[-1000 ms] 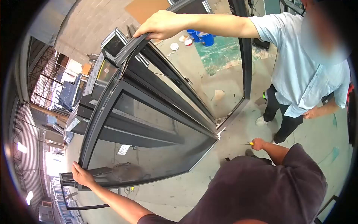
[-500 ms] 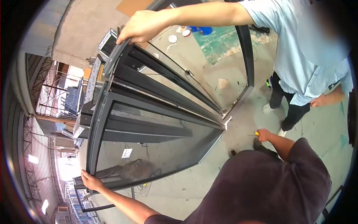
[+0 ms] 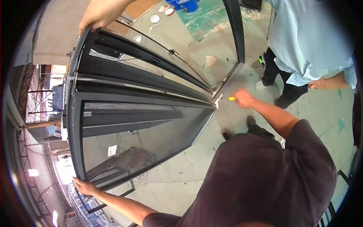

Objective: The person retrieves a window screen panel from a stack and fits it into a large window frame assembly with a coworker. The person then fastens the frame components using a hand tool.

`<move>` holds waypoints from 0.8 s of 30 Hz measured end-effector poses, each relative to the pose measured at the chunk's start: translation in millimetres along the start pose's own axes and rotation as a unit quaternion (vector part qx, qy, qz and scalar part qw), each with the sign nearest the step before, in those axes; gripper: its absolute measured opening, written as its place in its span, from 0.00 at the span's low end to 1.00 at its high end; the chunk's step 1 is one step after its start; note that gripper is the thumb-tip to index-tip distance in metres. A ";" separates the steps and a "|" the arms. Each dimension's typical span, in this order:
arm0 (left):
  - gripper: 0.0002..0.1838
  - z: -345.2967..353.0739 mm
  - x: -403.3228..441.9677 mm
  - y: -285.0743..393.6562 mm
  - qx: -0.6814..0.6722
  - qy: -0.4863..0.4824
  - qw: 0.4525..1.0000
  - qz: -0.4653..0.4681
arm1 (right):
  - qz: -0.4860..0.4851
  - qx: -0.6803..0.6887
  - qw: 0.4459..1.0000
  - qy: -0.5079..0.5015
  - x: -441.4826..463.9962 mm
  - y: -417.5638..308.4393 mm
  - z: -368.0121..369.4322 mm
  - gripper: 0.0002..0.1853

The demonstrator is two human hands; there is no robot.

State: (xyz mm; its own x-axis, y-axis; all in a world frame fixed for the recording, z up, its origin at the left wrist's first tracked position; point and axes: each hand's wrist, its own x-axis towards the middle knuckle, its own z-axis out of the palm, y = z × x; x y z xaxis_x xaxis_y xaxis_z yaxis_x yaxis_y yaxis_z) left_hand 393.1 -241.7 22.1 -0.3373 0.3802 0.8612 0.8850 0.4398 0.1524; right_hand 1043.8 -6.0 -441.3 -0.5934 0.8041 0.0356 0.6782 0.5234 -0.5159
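Fingers of my left hand [image 3: 85, 187] are wrapped round the near outer corner of a dark grey window sash [image 3: 77, 132] with a glass or mesh pane. Held in my closed right hand [image 3: 244, 99] is a small screwdriver [image 3: 232, 98] with a yellow handle; motion blurs the hand, and the shaft is hard to see. That hand is to the right of the sash's far end, apart from it. A white crumpled strip [image 3: 218, 101] sits at that end. Another person's hand [image 3: 100, 15] grips the top corner of the neighbouring dark frame [image 3: 81, 41].
A co-worker in a light blue shirt [image 3: 314, 56] stands at the right. Blue buckets [image 3: 187, 5] and a white lid [image 3: 155, 18] are on the floor at the back, near a green patch [image 3: 208, 22]. Cables [image 3: 126, 151] lie beyond the pane.
My right hand has moved forward with the screwdriver, closer to the far end of the sash. The view has shifted. My left hand and the co-worker's hand keep their grip on the frames.
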 end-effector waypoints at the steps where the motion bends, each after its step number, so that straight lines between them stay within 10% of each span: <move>1: 0.25 -2.4 0.4 2.2 -0.006 -0.023 0.999 -0.026 | -0.024 -0.026 0.999 0.025 22.1 -21.5 -30.7 0.07; 15: 0.26 -0.8 -1.0 7.3 -0.017 -0.002 1.000 0.006 | -0.267 0.094 0.959 -0.023 197.2 -152.8 -126.4 0.40; 24: 0.27 -1.6 -1.9 13.3 -0.031 -0.004 0.999 -0.021 | -0.258 0.125 0.957 -0.035 202.7 -132.2 -83.2 0.37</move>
State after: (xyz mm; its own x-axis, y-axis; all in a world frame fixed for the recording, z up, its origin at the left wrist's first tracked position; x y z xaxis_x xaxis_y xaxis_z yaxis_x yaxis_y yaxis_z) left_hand 406.0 -237.9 23.2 -0.3771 0.3689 0.8496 0.8883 0.4038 0.2189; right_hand 869.9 111.3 -294.6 -0.8549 0.4314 0.2882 0.1677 0.7554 -0.6335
